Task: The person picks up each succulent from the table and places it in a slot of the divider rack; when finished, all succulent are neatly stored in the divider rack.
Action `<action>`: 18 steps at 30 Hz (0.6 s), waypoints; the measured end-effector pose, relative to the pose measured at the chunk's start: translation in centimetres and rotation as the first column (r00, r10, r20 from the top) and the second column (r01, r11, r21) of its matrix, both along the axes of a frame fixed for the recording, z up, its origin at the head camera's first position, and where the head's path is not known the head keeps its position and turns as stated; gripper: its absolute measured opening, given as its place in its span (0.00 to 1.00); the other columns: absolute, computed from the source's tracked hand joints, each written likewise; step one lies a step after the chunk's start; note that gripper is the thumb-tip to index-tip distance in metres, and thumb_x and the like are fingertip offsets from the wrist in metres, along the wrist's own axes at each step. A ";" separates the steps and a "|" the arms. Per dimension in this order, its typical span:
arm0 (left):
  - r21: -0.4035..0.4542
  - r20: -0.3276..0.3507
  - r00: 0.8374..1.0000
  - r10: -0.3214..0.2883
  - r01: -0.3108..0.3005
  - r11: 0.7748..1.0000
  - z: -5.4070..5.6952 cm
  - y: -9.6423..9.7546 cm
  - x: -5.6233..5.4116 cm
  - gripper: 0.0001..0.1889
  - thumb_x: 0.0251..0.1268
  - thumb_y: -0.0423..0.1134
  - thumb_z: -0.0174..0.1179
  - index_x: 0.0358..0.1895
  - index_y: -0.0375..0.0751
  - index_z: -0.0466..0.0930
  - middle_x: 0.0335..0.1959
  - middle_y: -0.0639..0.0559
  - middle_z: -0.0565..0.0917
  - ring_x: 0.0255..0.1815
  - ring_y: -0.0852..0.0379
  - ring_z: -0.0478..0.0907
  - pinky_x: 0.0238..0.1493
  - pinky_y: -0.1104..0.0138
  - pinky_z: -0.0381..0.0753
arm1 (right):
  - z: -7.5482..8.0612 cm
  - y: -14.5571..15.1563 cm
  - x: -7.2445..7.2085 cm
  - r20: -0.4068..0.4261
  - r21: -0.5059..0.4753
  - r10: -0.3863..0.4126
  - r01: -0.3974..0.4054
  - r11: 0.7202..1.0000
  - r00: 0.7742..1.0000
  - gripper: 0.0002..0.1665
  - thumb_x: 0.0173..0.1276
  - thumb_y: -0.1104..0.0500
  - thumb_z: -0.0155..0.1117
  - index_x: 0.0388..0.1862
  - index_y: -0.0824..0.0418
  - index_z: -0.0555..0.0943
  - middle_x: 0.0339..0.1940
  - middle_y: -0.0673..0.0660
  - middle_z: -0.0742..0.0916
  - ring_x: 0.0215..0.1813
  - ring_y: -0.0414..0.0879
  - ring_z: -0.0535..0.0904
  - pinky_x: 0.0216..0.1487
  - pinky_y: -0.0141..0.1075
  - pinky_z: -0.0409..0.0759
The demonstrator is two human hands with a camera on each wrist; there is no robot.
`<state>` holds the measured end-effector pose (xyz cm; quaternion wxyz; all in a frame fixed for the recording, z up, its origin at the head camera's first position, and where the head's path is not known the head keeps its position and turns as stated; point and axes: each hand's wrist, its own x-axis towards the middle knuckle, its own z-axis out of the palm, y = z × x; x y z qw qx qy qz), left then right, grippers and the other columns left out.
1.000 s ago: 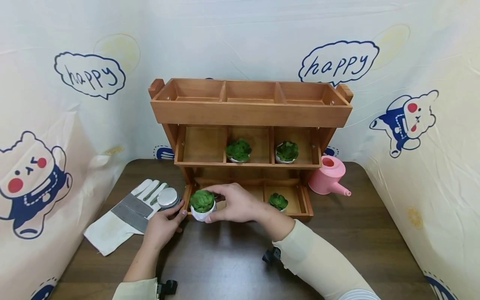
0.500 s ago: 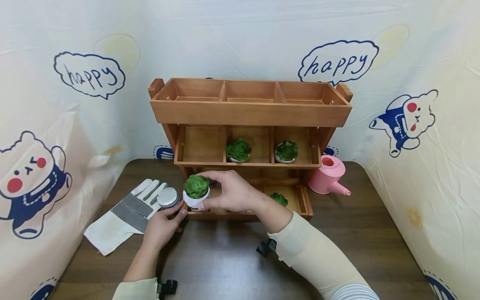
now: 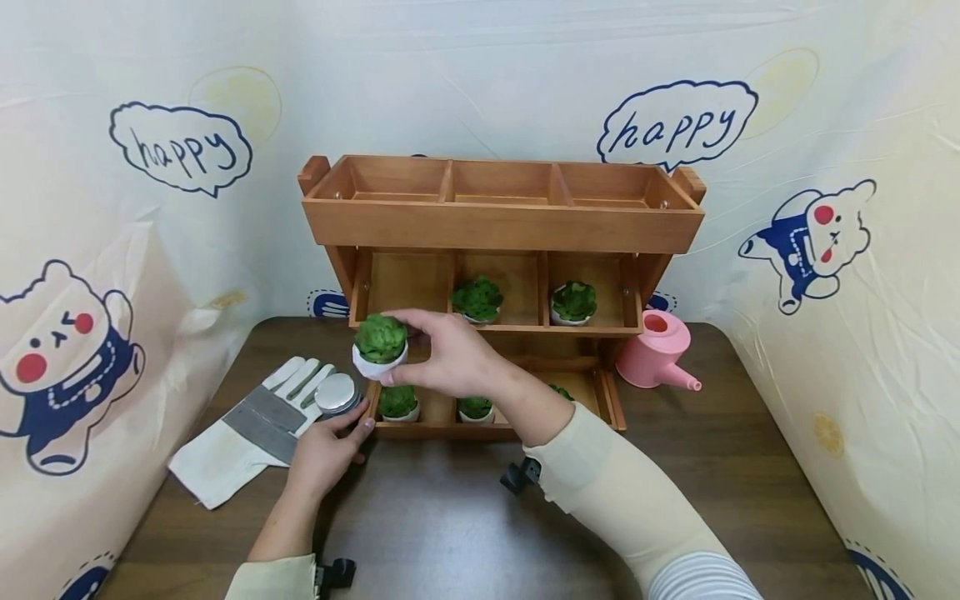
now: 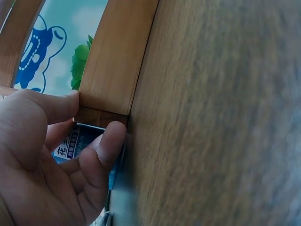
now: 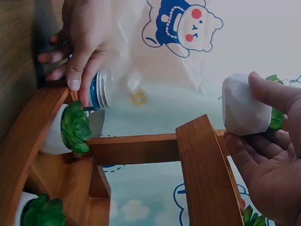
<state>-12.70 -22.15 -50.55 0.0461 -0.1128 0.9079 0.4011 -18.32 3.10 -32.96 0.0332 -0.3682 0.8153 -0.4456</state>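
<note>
My right hand (image 3: 453,354) holds a small potted succulent (image 3: 381,337) by its white faceted pot, raised in front of the left end of a tiered wooden planter shelf (image 3: 502,229). In the right wrist view the white pot (image 5: 244,106) sits between thumb and fingers. My left hand (image 3: 322,454) grips the front left corner of the bottom tier; its thumb and fingertips press the wood (image 4: 106,80) in the left wrist view. Under the raised pot, one succulent (image 3: 397,402) stands in the bottom left compartment, and another (image 3: 476,408) in the bottom middle one.
Two succulents, one in the centre (image 3: 477,298) and one at right (image 3: 573,302), stand in the middle tier. A silver-lidded jar (image 3: 336,393) and a white-grey glove (image 3: 262,425) lie left of the shelf. A pink watering can (image 3: 655,354) stands at right.
My right hand has lifted the potted succulent up and slightly left, from the bottom tier's front to near the middle tier's left corner. The left hand has stayed at the shelf corner.
</note>
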 end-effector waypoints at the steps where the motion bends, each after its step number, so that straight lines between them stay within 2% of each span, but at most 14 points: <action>1: 0.002 0.002 1.000 0.002 -0.002 1.000 0.0 0.0 0.0 0.28 0.73 0.59 0.63 0.72 0.58 0.77 0.30 0.52 0.89 0.24 0.57 0.85 0.35 0.60 0.74 | 0.1 -0.1 -0.2 0.000 -0.001 -0.009 0.009 1.000 1.000 0.43 0.60 0.51 0.83 0.72 0.54 0.76 0.57 0.47 0.87 0.56 0.38 0.82 0.61 0.39 0.79; 8: -0.004 -0.015 1.000 -0.002 0.002 1.000 -0.1 0.0 0.1 0.28 0.72 0.59 0.63 0.72 0.58 0.77 0.21 0.54 0.86 0.24 0.57 0.85 0.34 0.60 0.73 | 0.8 -0.7 -1.1 -0.011 -0.025 -0.053 0.053 0.998 0.999 0.42 0.60 0.56 0.83 0.72 0.55 0.76 0.59 0.51 0.87 0.56 0.40 0.83 0.60 0.37 0.80; 13: -0.008 -0.022 1.000 -0.007 0.006 1.000 -0.2 0.0 0.2 0.28 0.73 0.60 0.63 0.72 0.58 0.77 0.20 0.54 0.86 0.23 0.57 0.85 0.35 0.60 0.73 | 1.1 -1.2 -1.5 -0.034 -0.019 -0.113 0.112 0.994 0.993 0.42 0.60 0.56 0.82 0.73 0.55 0.76 0.60 0.52 0.86 0.55 0.39 0.83 0.57 0.33 0.80; 18: -0.006 -0.019 1.000 -0.003 0.003 1.000 -0.2 0.0 0.2 0.28 0.73 0.60 0.62 0.73 0.59 0.77 0.20 0.54 0.86 0.24 0.57 0.85 0.35 0.60 0.73 | 1.1 -1.9 -2.1 -0.046 -0.028 -0.185 0.184 0.983 0.982 0.41 0.61 0.56 0.81 0.73 0.56 0.76 0.61 0.52 0.86 0.53 0.40 0.83 0.57 0.34 0.79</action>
